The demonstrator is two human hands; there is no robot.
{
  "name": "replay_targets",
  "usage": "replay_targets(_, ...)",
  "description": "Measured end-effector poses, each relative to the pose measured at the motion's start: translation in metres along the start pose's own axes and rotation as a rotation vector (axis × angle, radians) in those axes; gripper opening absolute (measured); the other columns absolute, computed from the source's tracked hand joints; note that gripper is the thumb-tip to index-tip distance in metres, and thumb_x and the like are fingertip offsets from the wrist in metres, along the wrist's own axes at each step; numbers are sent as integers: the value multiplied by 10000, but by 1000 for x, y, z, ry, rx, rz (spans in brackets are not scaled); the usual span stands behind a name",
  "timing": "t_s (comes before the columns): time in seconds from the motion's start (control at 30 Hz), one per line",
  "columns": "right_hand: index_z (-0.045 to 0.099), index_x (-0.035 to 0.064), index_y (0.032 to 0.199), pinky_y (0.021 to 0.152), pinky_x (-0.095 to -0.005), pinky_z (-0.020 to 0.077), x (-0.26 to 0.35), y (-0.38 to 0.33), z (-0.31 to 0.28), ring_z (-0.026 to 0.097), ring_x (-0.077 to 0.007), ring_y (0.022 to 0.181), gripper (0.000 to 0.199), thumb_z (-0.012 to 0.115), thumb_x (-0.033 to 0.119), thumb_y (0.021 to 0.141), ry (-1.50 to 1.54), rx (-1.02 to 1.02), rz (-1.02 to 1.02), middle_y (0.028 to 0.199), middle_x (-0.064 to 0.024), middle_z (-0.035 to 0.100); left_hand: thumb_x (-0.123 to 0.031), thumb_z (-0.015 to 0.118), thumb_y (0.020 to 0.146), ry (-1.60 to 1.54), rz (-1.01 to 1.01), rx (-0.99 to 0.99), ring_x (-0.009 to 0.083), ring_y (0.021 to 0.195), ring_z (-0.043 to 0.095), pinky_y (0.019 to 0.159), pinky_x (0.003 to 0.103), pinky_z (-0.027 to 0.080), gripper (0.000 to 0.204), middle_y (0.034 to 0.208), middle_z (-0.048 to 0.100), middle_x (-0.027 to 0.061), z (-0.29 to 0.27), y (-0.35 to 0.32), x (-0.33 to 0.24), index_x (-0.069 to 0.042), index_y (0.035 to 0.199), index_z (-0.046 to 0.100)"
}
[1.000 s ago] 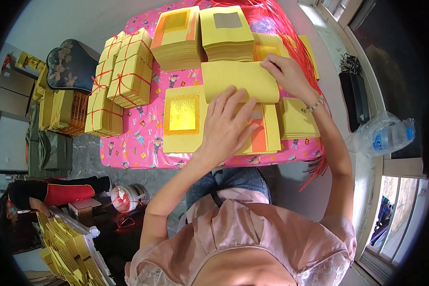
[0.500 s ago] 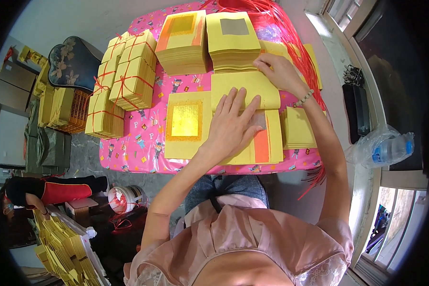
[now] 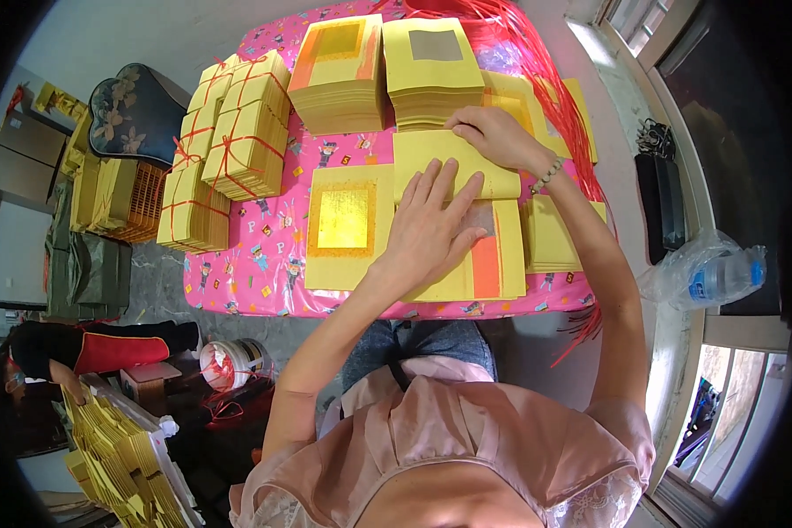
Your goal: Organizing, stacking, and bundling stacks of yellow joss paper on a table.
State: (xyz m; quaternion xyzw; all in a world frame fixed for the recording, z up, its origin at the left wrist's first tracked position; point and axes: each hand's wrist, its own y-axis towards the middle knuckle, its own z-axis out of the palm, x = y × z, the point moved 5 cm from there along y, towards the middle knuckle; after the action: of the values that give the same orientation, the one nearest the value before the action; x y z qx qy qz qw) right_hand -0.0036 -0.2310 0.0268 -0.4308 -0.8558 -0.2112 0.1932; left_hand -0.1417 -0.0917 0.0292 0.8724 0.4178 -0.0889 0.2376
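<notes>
My left hand [image 3: 433, 218] lies flat with fingers spread on a folded yellow paper sheet [image 3: 497, 180]. My right hand [image 3: 495, 139], a beaded bracelet at its wrist, has its fingers curled at the far edge of that sheet; whatever is between them is hidden. Beneath and beside the fold are more yellow sheets, one with a gold square [image 3: 343, 220], another with an orange band [image 3: 486, 267] and a partly covered grey square. Just beyond stand two tall stacks of yellow paper: one topped with a grey square [image 3: 433, 75], one with gold and orange [image 3: 336, 75].
Bundles of yellow paper tied with red string [image 3: 246, 132] stand at the pink table's [image 3: 264, 295] left. Red strands [image 3: 561, 114] hang over its right side. A bagged bottle [image 3: 717, 277] is at far right. Lower left, another person's hand [image 3: 77, 392] touches yellow paper packs [image 3: 119, 449].
My right hand has slid left along the far edge of the folded sheet, its fingers curling more. The left hand stays flat on the paper.
</notes>
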Motion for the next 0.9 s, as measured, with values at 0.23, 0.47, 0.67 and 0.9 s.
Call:
replay_targets(0.23,667,26,1088,827,-413,526,-3,1,1,670,-337,909,208,554,159,975,12,-30,-19,991,-156,706,-402,581,952,-18,1,26,475,1411,307,1149,571,273,649,1536,362,235,4,0,2,-121,1506,393)
replay_targets(0.47,622,51,1227,935,-408,498,12,-21,-10,615,-342,1099,285,555,183,984,-100,-186,-56,1233,-157,642,-410,515,981,-7,-1,62,484,1447,252,1164,573,246,612,1557,336,241,12,0,5,-118,1507,399)
replay_targets(0.67,444,69,1467,1178,-522,265,71,-108,-9,356,-340,1437,575,524,397,1002,-283,-9,-65,1526,-142,429,-359,487,955,6,-23,71,485,1462,222,1183,570,216,622,1575,305,242,12,-7,8,-102,1513,393)
replay_targets(0.9,225,120,1585,1220,-558,104,62,-144,8,135,-314,1531,777,437,568,986,-319,165,34,1648,-115,207,-343,532,901,-5,-7,55,472,1459,248,1196,539,211,650,1559,331,251,12,-6,5,-66,1483,444)
